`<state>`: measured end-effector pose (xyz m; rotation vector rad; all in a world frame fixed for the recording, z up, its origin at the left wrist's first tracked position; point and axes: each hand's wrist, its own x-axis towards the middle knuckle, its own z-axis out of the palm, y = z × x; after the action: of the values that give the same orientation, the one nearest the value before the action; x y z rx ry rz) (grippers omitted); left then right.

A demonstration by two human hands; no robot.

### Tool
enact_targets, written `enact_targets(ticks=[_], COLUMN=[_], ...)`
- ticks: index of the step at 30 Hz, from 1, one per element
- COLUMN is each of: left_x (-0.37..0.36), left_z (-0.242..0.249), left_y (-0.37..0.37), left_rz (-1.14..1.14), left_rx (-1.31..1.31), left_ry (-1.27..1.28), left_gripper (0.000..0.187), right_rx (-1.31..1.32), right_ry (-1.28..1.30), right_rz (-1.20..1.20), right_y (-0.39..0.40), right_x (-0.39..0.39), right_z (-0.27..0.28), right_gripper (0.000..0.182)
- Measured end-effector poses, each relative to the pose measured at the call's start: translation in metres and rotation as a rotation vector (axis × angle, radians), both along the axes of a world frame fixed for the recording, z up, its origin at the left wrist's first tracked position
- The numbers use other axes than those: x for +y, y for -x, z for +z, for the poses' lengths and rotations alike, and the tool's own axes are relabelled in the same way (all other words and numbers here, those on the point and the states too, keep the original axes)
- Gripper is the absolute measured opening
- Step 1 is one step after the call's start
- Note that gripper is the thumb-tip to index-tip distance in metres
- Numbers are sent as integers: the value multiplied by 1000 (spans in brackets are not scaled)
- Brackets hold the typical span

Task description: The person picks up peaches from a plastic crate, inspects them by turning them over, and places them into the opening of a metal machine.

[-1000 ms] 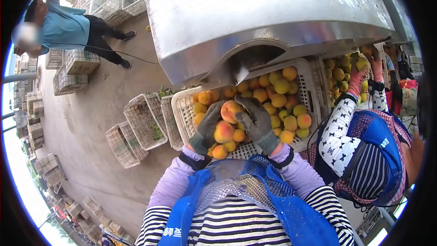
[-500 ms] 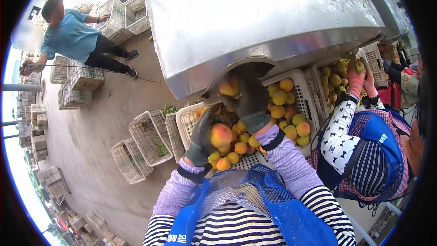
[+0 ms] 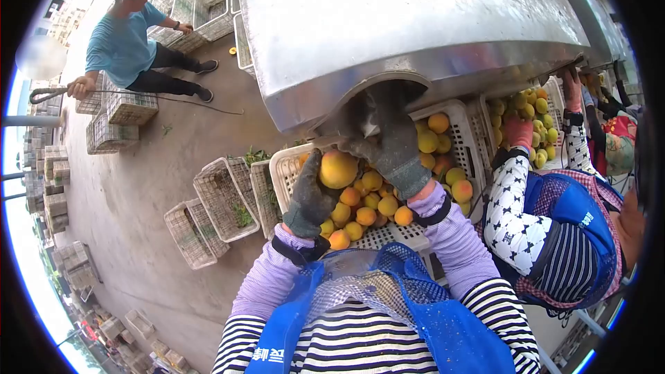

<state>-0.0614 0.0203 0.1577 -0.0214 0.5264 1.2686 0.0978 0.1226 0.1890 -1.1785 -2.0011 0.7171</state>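
Note:
My left hand (image 3: 309, 197), in a dark grey work glove, is closed along the left side of a large yellow peach (image 3: 339, 168), held above the other fruit. My right hand (image 3: 395, 149), gloved alike, reaches up to the round opening (image 3: 367, 107) in the metal machine. Its fingers are spread, with no fruit visible between them. Below both hands sits a white plastic crate (image 3: 282, 183) holding many yellow and reddish peaches (image 3: 366, 216).
The metal housing (image 3: 415, 14) overhangs the crates. At right, a co-worker's gloved hand (image 3: 517, 130) is among fruit in another crate (image 3: 552, 100). Baskets (image 3: 225, 197) stand on the floor at left. A person in a blue shirt (image 3: 121, 45) holds a long thin rod or cord.
The peach seen in my right hand at the opening is gone from it. My left hand has risen slightly, with a peach against it. The person in blue has shifted right.

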Motion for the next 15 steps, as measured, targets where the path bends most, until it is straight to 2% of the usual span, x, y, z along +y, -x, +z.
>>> enact_targets(ticks=[1,4,7,10,13,15], left_x=[1,-7,-15,-14,-13,-11], left_z=[-4,2,10,22,28,36], left_y=[1,-6,-10,-12,-11,-13], left_rz=[15,-59,-52,21,-41,-3], left_rx=[-156,27,508,1142,998,1067], left_ry=[98,41,-175,-365,-359,-443], left_gripper=[37,43,42,42,44,44], right_rx=[86,-181,-161,-84,-66,-68], right_ry=[-62,-156,-20,215,203,52], right_rz=[82,222,143,186,130,73], right_y=[-4,-5,-5,-14,-15,-15], right_x=[-16,-59,-68,-63,-63,-66], right_z=[2,-9,-3,-1,6,10], right_gripper=[73,85,84,86,87,88])
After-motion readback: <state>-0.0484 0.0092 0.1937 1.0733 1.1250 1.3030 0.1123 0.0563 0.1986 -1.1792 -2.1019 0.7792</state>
